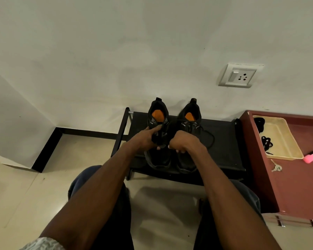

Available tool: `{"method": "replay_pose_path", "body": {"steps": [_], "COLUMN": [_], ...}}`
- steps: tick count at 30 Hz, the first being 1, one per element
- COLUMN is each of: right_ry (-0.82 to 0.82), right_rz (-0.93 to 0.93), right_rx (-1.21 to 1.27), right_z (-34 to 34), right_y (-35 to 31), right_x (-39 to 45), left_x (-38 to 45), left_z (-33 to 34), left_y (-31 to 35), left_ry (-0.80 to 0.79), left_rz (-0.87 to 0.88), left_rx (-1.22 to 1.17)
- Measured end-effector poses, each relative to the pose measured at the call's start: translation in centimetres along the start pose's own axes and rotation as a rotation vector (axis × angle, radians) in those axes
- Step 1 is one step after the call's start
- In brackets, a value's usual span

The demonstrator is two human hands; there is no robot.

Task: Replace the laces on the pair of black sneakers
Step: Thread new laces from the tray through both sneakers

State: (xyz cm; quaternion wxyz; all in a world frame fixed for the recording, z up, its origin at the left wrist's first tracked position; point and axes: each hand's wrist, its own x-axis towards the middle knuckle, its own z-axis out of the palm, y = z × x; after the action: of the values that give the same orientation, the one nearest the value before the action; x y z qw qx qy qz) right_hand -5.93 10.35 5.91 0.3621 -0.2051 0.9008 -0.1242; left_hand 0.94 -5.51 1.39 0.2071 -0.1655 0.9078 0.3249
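Note:
Two black sneakers with orange insoles stand side by side on a low black rack (pixel 222 139), heels toward the wall. My left hand (pixel 145 138) grips the tongue area of the left sneaker (pixel 158 159). Curled in a fist over the gap between the shoes, my right hand (pixel 182 141) partly covers the right sneaker (pixel 188 163); what it holds is hidden. A black lace (pixel 209 136) trails from the right sneaker in a loop on the rack. More black laces (pixel 266 142) lie in a cream tray (pixel 285 139) at the right.
The tray rests on a reddish-brown cabinet (pixel 296 186), with a pink object (pixel 312 156) and keys (pixel 276 166) beside it. A wall socket (pixel 239 75) is above. My knees are below the rack, on a beige floor.

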Motion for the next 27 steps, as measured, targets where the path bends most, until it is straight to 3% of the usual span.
{"method": "replay_pose_path", "body": {"steps": [2, 6, 9, 11, 14, 16, 18, 20, 23, 25, 27], "right_ry": [-0.191, -0.279, -0.314, -0.238, 0.109, 0.312, 0.463, 0.441, 0.141, -0.046, -0.060], "right_rz": [-0.028, -0.262, -0.318, -0.276, -0.267, -0.241, -0.214, -0.225, -0.245, -0.316, -0.341], "right_rx": [0.136, 0.665, 0.882, 0.706, 0.281, 0.050, -0.023, 0.277, 1.049, 1.308, 1.356], "right_z": [-1.6, -3.1, -3.3, -3.5, -3.5, -2.7, -2.0, -1.8, -1.8, -2.0, -2.0], "right_y": [-0.5, 0.6, 1.3, 1.0, -0.2, -0.8, -1.2, -1.2, -1.7, -1.5, -1.3], "right_x": [-1.7, -3.3, -3.4, -3.2, -2.8, -2.5, -2.4, -2.2, -3.0, -3.2, -2.8], "left_x": [-0.2, -1.7, -3.6, -4.5, -4.9, -4.7, -4.3, -4.1, -4.2, -4.5, -4.8], "left_z": [-0.5, -2.0, -3.0, -3.2, -3.0, -2.8, -2.6, -2.6, -2.8, -3.0, -3.4], "left_y": [-0.2, 0.1, 0.3, 0.3, 0.3, 0.4, 0.4, 0.4, 0.7, 0.9, 0.9], "left_ry": [0.064, 0.316, 0.215, 0.088, -0.063, -0.073, -0.017, 0.026, -0.038, -0.143, -0.263], "left_rz": [0.009, -0.036, -0.078, -0.021, 0.035, 0.000, -0.076, -0.130, -0.057, 0.066, 0.184], "left_rx": [-0.130, -0.593, -1.056, -1.162, -1.108, -1.030, -0.975, -0.969, -1.071, -1.208, -1.308]}}
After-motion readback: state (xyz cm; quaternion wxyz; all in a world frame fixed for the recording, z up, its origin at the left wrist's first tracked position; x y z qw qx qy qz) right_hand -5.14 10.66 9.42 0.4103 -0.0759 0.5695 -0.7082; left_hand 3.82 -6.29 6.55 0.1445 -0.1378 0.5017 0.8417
